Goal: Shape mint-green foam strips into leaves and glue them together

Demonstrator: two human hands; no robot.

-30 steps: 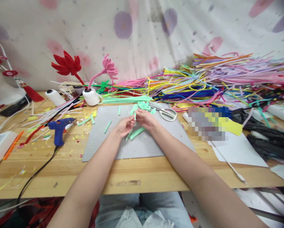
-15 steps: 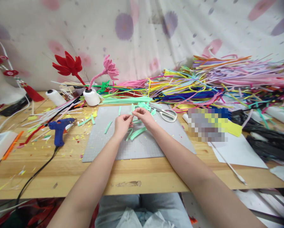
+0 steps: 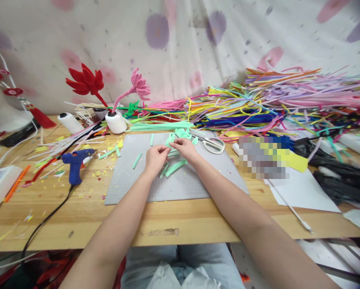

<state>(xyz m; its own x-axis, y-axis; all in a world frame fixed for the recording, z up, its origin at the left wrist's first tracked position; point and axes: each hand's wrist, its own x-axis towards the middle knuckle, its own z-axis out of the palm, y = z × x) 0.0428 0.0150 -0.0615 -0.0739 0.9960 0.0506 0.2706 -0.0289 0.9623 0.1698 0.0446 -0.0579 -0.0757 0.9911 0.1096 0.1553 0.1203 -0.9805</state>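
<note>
My left hand and my right hand meet over the grey cutting mat, fingertips pinched close together. Between them is a mint-green pipe cleaner; a curled part shows just above the fingertips, and the rest is hidden by my fingers. Below my hands lie several cut mint-green pipe cleaner pieces. Another short piece rests left of my left hand. Behind my right hand is a cluster of bent mint-green pieces, beside scissors with white handles.
A blue glue gun stands on the left, its cord crossing the wooden table. Red and pink pipe cleaner flowers rise from a white spool. Colourful pipe cleaners are heaped along the back. White paper lies right.
The mint-green piece at my fingertips now shows as a wider curl above them. My right hand has shifted slightly right and down; my left hand is almost where it was.
</note>
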